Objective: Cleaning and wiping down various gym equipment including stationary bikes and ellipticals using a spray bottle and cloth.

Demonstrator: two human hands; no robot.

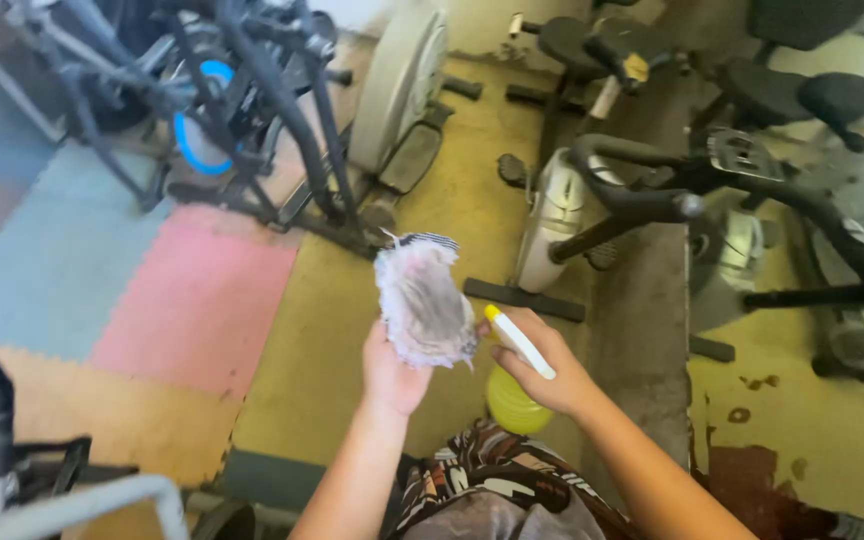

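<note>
Patterned shorts [492, 480] lowest in view; left hand [392, 372] clutches grey rag [422, 300]; right hand [550, 372] grips yellow spray bottle [515, 395], just right of rag; exercise bike [592, 210] beyond.

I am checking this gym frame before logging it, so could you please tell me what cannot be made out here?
- Head view: most of the yellow spray bottle is hidden behind the right hand.
- Cloth: its lower end is hidden inside the left hand.
- Exercise bike: cut off by the right edge.
</note>
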